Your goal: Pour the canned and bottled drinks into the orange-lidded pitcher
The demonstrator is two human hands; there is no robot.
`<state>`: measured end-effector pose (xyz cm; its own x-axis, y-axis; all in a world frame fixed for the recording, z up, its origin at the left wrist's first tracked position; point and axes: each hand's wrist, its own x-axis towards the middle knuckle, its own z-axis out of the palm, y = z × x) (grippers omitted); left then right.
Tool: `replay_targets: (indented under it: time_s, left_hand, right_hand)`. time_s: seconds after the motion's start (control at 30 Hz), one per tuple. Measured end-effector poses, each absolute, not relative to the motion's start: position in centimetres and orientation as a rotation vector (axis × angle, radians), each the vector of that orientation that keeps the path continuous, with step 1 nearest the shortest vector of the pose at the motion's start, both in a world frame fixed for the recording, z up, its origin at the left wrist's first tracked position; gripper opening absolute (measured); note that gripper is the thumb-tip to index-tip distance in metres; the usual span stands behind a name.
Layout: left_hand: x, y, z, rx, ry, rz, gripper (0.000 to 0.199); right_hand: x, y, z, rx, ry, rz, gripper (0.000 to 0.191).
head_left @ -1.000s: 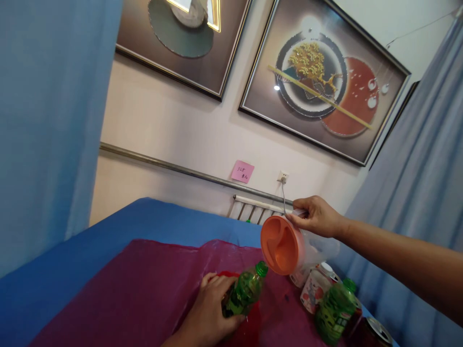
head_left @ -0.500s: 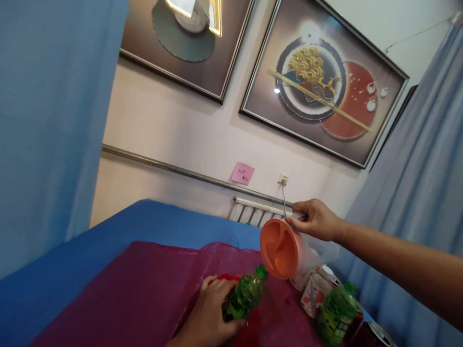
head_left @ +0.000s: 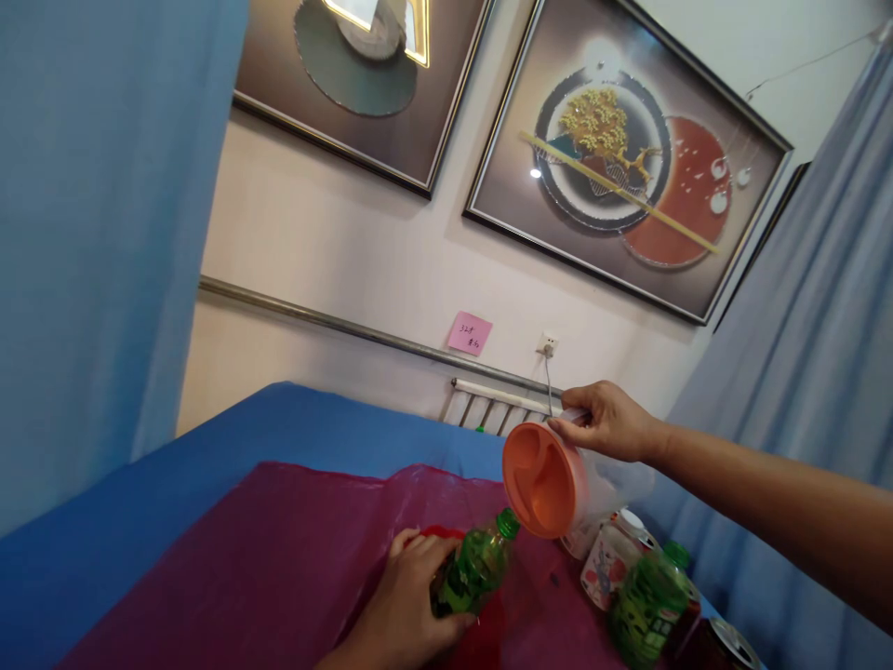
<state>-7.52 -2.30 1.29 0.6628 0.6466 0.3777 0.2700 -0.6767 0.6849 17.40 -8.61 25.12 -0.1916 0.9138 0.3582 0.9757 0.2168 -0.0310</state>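
My left hand (head_left: 415,591) is wrapped round a green plastic bottle (head_left: 481,563), which leans to the right. Beneath the bottle, part of something red (head_left: 488,633) shows; its shape is mostly hidden by my hand. My right hand (head_left: 606,421) grips the handle of a clear pitcher with an orange lid (head_left: 540,479). The pitcher is tipped on its side, lid end toward the bottle. The lid's edge is close to the bottle's green top; whether they touch I cannot tell. No stream of liquid can be made out.
A green bottle (head_left: 648,605), a white-capped bottle (head_left: 606,563) and a dark can (head_left: 718,647) stand at the right. A purple-red sheet (head_left: 279,558) covers part of the blue surface (head_left: 299,419). Blue curtains (head_left: 104,233) hang on both sides; a metal rail (head_left: 335,326) runs along the wall.
Almost nothing differs. Both hands keep their hold, with the pitcher tipped beside the bottle; the view has shifted very slightly.
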Motion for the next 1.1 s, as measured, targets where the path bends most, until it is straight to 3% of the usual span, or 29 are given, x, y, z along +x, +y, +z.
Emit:
replay_targets:
  time_s: [1.1]
  left_hand:
    - [-7.67,-2.49,1.56,2.283,0.706,0.798,0.046]
  right_hand:
    - [16.67,-8.60,25.26,-1.758,-2.252,-0.359,0.043]
